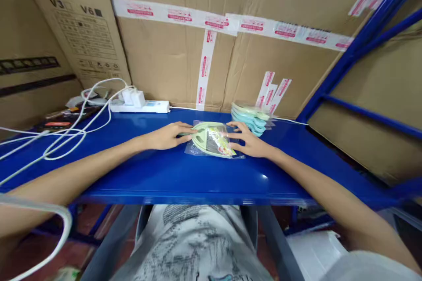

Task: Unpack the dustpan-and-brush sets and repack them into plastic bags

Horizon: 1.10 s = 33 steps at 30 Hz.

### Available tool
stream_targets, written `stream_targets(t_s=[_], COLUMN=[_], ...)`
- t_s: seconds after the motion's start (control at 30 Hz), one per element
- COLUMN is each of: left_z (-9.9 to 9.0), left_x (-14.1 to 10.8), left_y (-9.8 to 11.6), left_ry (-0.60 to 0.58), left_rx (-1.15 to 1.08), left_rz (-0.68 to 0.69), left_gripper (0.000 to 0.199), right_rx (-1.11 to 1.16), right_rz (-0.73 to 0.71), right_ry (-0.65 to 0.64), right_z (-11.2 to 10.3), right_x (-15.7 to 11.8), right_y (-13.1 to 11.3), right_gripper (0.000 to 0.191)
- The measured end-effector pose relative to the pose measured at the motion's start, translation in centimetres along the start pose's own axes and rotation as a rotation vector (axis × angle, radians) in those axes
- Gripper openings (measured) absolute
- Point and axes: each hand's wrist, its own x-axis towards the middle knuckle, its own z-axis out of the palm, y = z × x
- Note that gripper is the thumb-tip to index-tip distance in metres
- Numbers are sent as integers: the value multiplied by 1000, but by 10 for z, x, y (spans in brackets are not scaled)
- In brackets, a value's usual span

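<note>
A light green rounded plastic item (200, 140) with a grey ridged middle lies flat on the blue table inside a clear bag. A yellow and red printed label (219, 141) shows in the same bag. What kind of item it is, I cannot tell. At its left end, my left hand (171, 135) closes its thumb and fingers on the edge. My right hand (248, 139) rests at the right side, fingers apart, fingertips touching the bag. Just behind my right hand is a stack of similar bagged items (249, 117), pale green on top and light blue below.
A white power strip (154, 106) with plugged-in chargers stands at the back left. Loose white cables (77, 134) loop over the table's left side near a dark device (59, 122). Taped cardboard (165, 61) walls the back; a blue metal frame (343, 66) rises at right.
</note>
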Motion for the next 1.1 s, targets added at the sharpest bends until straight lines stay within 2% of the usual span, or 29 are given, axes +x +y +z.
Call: stream_targets(t_s=[0.17,0.27,0.4,0.57,0.63,0.73,0.83,0.97,1.03,1.1], left_z=[-1,0,4,10,9,7,4,1,0,-1], left_x=[-1,-2,-4,-4,-4,-4,-4,-4,-4,-3], left_y=[4,10,17,22,23,22,18,14,12,10], left_ry=[7,7,33,71,77,87,81,74,77,86], left_rx=[-31,-35,-28,5,17,41,69,98,111,120], left_rz=[52,66,71,69,78,102,128,151,160,166], left_gripper=[53,49,46,45,44,41,45,49,50,51], right_rx=[-30,-79,-131,-138,-101,-30,14,28,3,-22], right_rz=[-49,20,178,184,179,154,174,213,173,94], right_ry=[-127,-154,-116,-1,12,60,213,366,360,292], right_z=[4,6,14,20,19,15,5,-12,-17,-18], right_x=[-2,0,2,3,2,3,5,5,4,2], right_y=[0,-5,-15,-23,-19,-9,-1,2,2,1], right_gripper=[60,67,81,83,77,52,29,19,18,18])
